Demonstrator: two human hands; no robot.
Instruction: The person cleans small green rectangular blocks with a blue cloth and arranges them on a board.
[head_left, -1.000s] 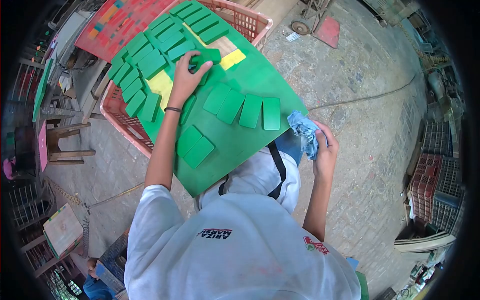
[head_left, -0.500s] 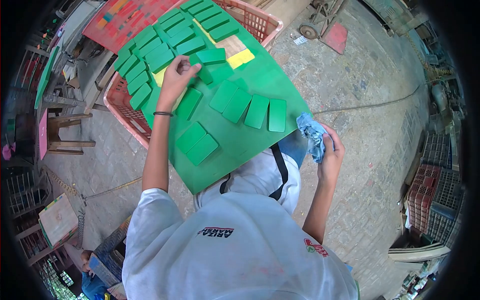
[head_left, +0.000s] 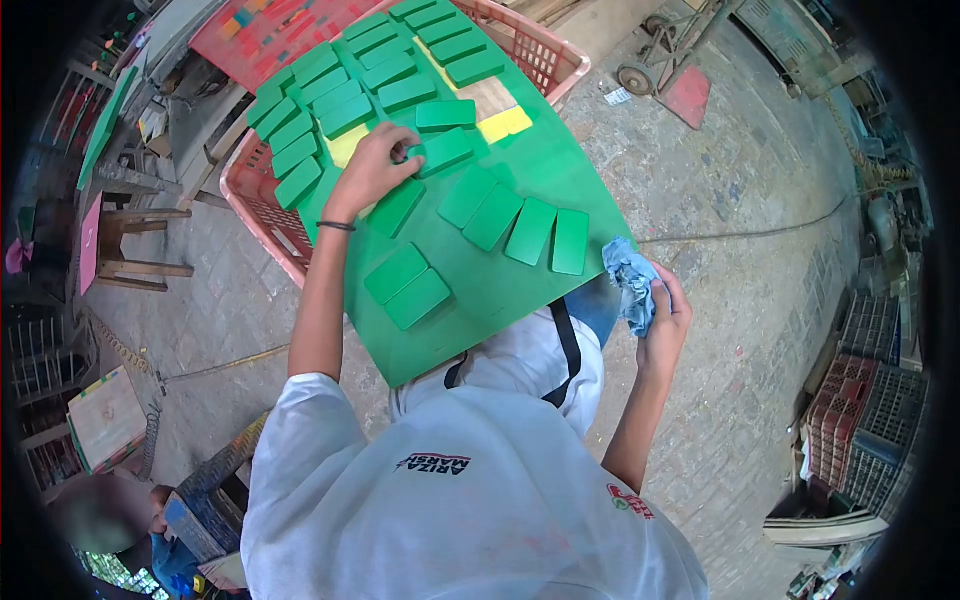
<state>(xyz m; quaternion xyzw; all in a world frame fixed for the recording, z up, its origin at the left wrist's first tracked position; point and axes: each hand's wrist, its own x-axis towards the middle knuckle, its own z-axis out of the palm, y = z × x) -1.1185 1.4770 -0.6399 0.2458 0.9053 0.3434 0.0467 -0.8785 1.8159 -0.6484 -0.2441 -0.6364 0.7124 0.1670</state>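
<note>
Left hand (head_left: 372, 176): fingers curled, hold unclear | block (head_left: 446, 152) rightward, long axis across board (head_left: 500, 290) | right hand (head_left: 664, 318): pinching rag (head_left: 630, 284) beside board

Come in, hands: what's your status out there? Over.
Left hand at a green block, grip unclear. Right hand holds crumpled blue cloth beside the green board. Neighbouring blocks crowd the left hand.

Both hands (head_left: 376, 168) (head_left: 665, 322) apart, fingers (head_left: 402, 136) bent
</note>
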